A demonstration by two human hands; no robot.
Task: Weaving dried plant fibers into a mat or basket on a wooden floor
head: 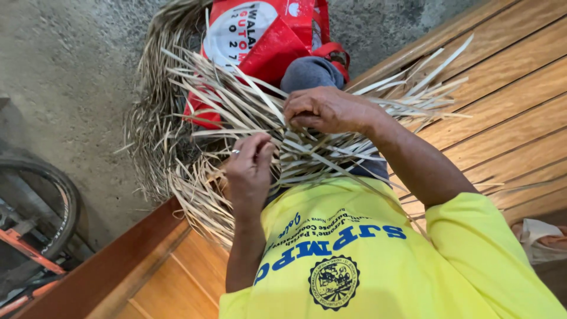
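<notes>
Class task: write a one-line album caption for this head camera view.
Left hand and right hand work pale dried leaf strips above a red bag.

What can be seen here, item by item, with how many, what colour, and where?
Leaf strips: many, pale tan, fanned across the lap under both hands.
Loose dry strips: a heap, straw colour, on the floor beside the lap.
Bag: one, red and white with print, top centre on the floor.
Wooden surface: one, brown planks, right side and bottom left.
Concrete floor: grey, upper left.
Bicycle tyre: one, black, left edge.
Ring: one, silver-coloured, on a left finger.
Shirt: one, yellow with blue print, bottom.
Left hand: fingers pinching strips.
Right hand: fingers gripping strips.
</notes>
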